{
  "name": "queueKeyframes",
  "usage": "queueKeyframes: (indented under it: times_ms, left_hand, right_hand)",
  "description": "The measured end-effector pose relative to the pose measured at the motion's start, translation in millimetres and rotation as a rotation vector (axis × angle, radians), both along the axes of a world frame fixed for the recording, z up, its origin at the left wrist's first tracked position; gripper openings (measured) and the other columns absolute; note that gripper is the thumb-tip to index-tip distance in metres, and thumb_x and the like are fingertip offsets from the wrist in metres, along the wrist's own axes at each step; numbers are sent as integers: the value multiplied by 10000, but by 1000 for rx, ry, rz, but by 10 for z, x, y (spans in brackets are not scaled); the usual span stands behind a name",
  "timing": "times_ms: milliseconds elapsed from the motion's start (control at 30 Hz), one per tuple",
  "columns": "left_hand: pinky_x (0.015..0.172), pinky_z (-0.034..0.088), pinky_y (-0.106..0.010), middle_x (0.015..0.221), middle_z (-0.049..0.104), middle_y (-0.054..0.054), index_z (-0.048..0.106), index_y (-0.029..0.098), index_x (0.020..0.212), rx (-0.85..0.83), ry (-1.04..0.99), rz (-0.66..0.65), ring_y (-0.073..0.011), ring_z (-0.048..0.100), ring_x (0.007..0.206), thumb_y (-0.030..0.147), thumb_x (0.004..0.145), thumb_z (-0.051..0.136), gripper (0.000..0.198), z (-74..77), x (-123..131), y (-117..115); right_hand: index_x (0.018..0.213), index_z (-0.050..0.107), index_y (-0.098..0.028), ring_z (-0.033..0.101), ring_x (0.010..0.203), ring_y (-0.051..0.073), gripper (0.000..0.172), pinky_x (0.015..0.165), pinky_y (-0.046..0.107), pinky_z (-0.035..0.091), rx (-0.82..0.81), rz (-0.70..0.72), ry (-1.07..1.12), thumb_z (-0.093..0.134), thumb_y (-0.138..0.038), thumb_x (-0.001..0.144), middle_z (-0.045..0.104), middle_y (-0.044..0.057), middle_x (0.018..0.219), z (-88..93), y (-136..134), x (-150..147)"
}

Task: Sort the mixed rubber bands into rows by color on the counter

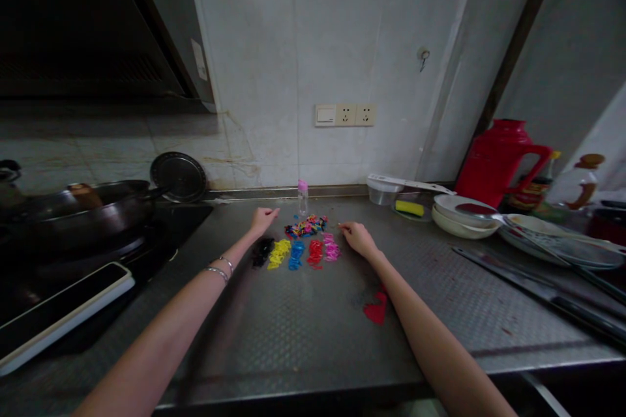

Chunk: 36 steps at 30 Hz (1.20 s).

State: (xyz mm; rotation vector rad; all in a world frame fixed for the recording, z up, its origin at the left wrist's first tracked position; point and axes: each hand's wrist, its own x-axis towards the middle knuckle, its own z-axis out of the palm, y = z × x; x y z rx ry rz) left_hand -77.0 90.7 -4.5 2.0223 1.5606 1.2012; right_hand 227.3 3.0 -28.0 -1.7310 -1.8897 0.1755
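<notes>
On the metal counter lies a mixed pile of small coloured rubber bands [308, 227]. In front of it, sorted by colour, are heaps of black bands [263, 252], yellow bands [279, 253], blue bands [296, 255], red bands [315, 253] and pink bands [331, 248]. My left hand [264, 219] is closed just left of the mixed pile, above the black heap. To the right of the pink heap, my right hand [359, 237] has its fingertips pinched together. Anything in either pinch is too small to make out. A clear bottle with a pink cap [303, 199] stands behind the pile.
A red scrap [375, 308] lies by my right forearm. Leftward are a pan [98, 212] on the stove and a phone-like slab [63, 313]. Rightward are a clear tub [384, 193], a yellow sponge [409, 208], bowls [462, 228], a knife [518, 277] and a red thermos [496, 163].
</notes>
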Motion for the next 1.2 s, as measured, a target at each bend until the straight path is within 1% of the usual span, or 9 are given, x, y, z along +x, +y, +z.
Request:
queueKeyframes:
  times_ms: [133, 300, 400, 467, 600, 700, 867, 1067, 1200]
  left_hand:
    - [454, 258, -213, 378, 412, 27, 623, 117, 572, -57, -78, 30, -92, 364, 409, 527, 683, 480, 448, -91, -247, -56]
    - [445, 266, -210, 395, 437, 25, 635, 113, 629, -86, -192, 47, -86, 366, 396, 565, 681, 464, 486, -171, -316, -88]
    - [456, 279, -208, 403, 448, 22, 639, 113, 637, -70, -203, 45, -87, 386, 411, 573, 691, 453, 499, -188, -328, -70]
    - [464, 286, -207, 414, 459, 16, 644, 113, 644, -58, -191, 36, -88, 399, 426, 580, 698, 442, 512, -195, -331, -61]
    - [469, 298, -211, 424, 465, 7, 646, 111, 652, -57, -180, 54, -98, 413, 434, 605, 707, 405, 552, -209, -334, -54]
    - [469, 306, -212, 420, 458, 5, 641, 113, 643, -58, -193, 57, -98, 412, 424, 607, 725, 365, 572, -218, -338, -48]
    - [470, 310, -210, 423, 472, -1, 642, 117, 640, -54, -197, 62, -96, 419, 422, 588, 747, 342, 568, -237, -351, -32]
    - [450, 306, -200, 435, 478, -7, 642, 104, 672, -77, -207, 103, -88, 404, 412, 544, 779, 325, 552, -253, -355, -22]
    - [448, 303, -197, 428, 472, -5, 645, 99, 671, -80, -208, 103, -87, 406, 411, 530, 781, 330, 545, -253, -356, -17]
  right_hand:
    - [999, 634, -195, 549, 999, 153, 305, 872, 217, 376, 14, 18, -43, 396, -190, 808, 628, 55, 1051, 34, -36, -28]
    - [997, 628, -199, 563, 955, 151, 299, 824, 205, 387, 12, 22, -92, 388, -219, 820, 636, 57, 1022, 82, -49, -78]
    - [997, 623, -203, 567, 932, 159, 300, 785, 209, 393, 41, 35, -133, 379, -230, 825, 636, 56, 1014, 127, -5, -103]
    - [998, 623, -202, 557, 946, 167, 296, 789, 216, 388, 39, 46, -166, 385, -232, 824, 632, 63, 1019, 162, 54, -114]
    - [1019, 622, -205, 532, 964, 183, 307, 809, 238, 379, -30, 54, -244, 375, -247, 841, 613, 87, 1022, 224, 210, -147]
    - [1078, 597, -222, 491, 996, 213, 329, 819, 276, 379, -81, 49, -321, 367, -276, 848, 573, 105, 1048, 244, 328, -193]
    - [1186, 514, -254, 412, 1054, 262, 375, 834, 357, 369, -107, 40, -368, 368, -329, 850, 489, 131, 1137, 206, 526, -243]
    - [1171, 527, -294, 390, 1064, 281, 362, 831, 387, 367, -118, 44, -359, 384, -313, 839, 484, 115, 1139, 115, 728, -200]
    - [1162, 533, -315, 393, 1058, 289, 358, 825, 405, 365, -133, 77, -376, 394, -340, 834, 490, 111, 1136, 117, 779, -190]
